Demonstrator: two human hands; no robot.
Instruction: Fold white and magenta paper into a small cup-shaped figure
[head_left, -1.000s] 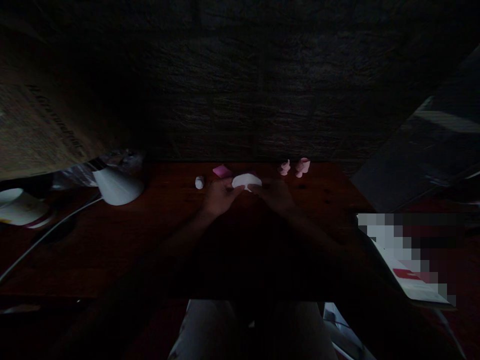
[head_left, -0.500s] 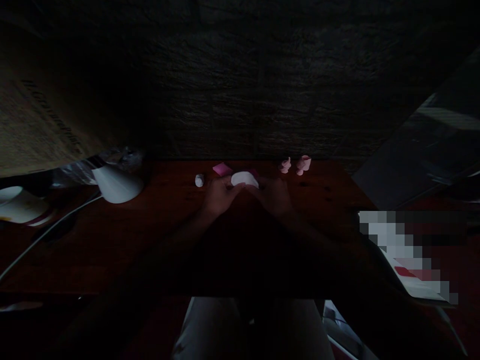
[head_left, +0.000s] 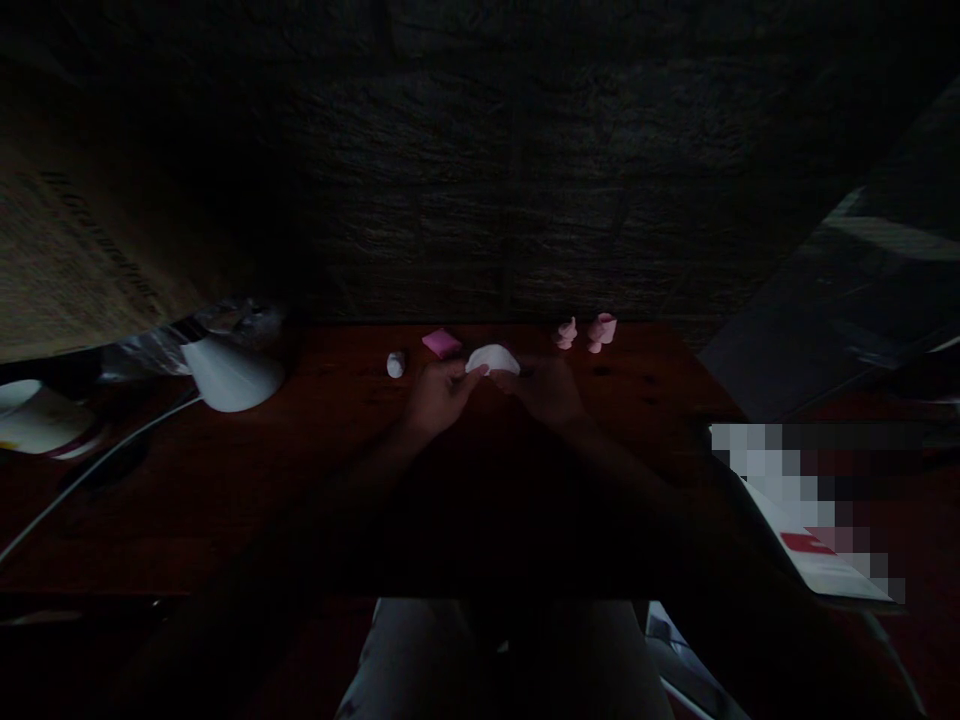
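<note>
Dark wooden table (head_left: 322,410); at centre, white piece (head_left: 492,358) pinched between left hand (head_left: 437,392) and right hand (head_left: 553,390), likely for steadiness. Left, white lump (head_left: 395,364); farther, pink square (head_left: 442,343); far right, pink figures (head_left: 602,329), seemingly set clear.

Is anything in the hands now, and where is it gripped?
A white piece, held between left hand and right hand, thumbs at its near edge; the hold underneath is hidden.

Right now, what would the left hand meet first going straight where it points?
Likely the white clay-like piece, which the left hand holds with the right hand. Depth beyond it is unclear in this dim view.
</note>
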